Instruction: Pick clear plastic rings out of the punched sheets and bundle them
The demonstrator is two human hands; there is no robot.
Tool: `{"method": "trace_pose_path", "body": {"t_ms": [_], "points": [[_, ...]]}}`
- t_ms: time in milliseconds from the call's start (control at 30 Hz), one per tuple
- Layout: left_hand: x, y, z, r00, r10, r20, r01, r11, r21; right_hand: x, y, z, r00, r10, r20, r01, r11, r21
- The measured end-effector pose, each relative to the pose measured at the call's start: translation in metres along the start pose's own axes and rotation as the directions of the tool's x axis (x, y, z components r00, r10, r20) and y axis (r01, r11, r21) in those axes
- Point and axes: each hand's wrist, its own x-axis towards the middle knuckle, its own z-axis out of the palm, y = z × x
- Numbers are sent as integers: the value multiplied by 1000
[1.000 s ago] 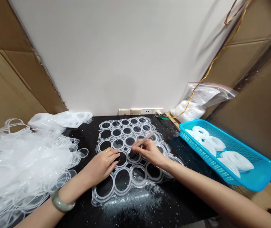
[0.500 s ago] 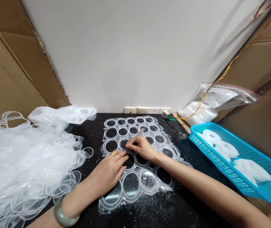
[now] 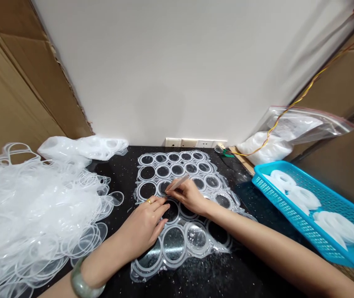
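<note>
A clear plastic sheet [image 3: 174,245] of round rings in rows lies flat on the black speckled tabletop. My left hand [image 3: 147,218] rests palm down on its left part, holding nothing, fingers stretched out and fingertips pressing beside a ring. In a pinch, my right hand [image 3: 191,196] grips a slim, flat, pale stick-like tool [image 3: 179,182], slanting up to the right. Its lower tip meets a ring near the sheet's middle, close to the left fingertips. My fingers hide that tip, so its exact kind cannot be made out.
On the left spreads a large heap of clear plastic rings and scraps [image 3: 40,207], with a crumpled plastic piece [image 3: 83,148] behind it. At right stands a blue basket [image 3: 291,219] holding white rings [image 3: 304,196]. Behind are a plastic bag [image 3: 263,147], wires [image 3: 301,99] and wall sockets [image 3: 189,143].
The tool in my right hand has tilted lower, its upper end dropping, while the hand stays at nearly the same ring. My left hand keeps its place. The view has shifted slightly.
</note>
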Motion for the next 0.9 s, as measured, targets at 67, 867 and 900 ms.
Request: {"method": "trace_pose_path", "body": {"t_ms": [67, 867, 900], "points": [[0, 1, 1, 1000, -3, 4, 3, 1000, 4, -2, 2, 0, 997, -73, 32, 77, 988, -132], [28, -37, -7, 995, -93, -32, 91, 995, -52, 59, 50, -8, 956, 286, -64, -264, 935, 237], [29, -40, -5, 995, -95, -28, 94, 995, -41, 58, 49, -7, 958, 281, -55, -258, 932, 256]]}}
